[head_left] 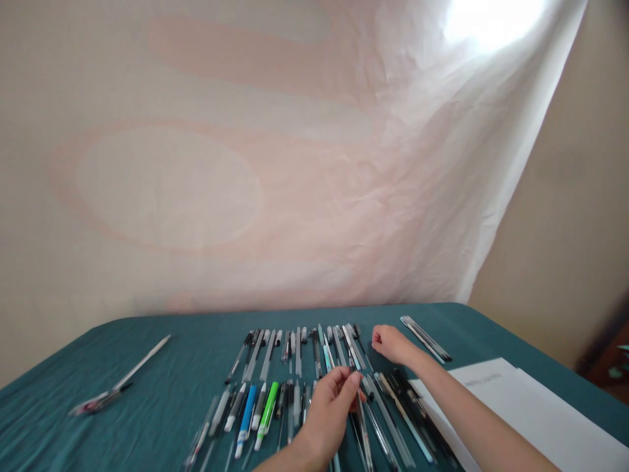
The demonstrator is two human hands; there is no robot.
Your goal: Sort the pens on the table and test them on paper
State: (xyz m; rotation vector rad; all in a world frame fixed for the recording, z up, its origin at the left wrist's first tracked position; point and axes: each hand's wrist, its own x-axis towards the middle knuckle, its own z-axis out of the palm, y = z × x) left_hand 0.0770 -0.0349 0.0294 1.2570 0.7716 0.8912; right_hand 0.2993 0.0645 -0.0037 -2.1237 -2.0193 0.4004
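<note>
Near the middle of the table's front, my left hand [330, 410] is closed, thumb and fingers pinched on a slim pen [362, 429] that slants down towards me. Other pens lie under and around that hand, so its full length is hard to separate from them. My right hand [390, 343] hovers or rests just right of the far row of pens [297, 354], fingers curled in; what they hold, if anything, is hidden. A nearer row of pens includes a blue pen [246, 419] and a bright green pen [266, 416].
On the right, white paper sheets [531, 419] lie partly beneath my right forearm. Several slim dark-ended sticks or refills [425, 339] lie at the far right. A long pale item [142, 362] lies alone on the left of the green cloth [162, 413]. A pale sheet [295, 196] hangs behind.
</note>
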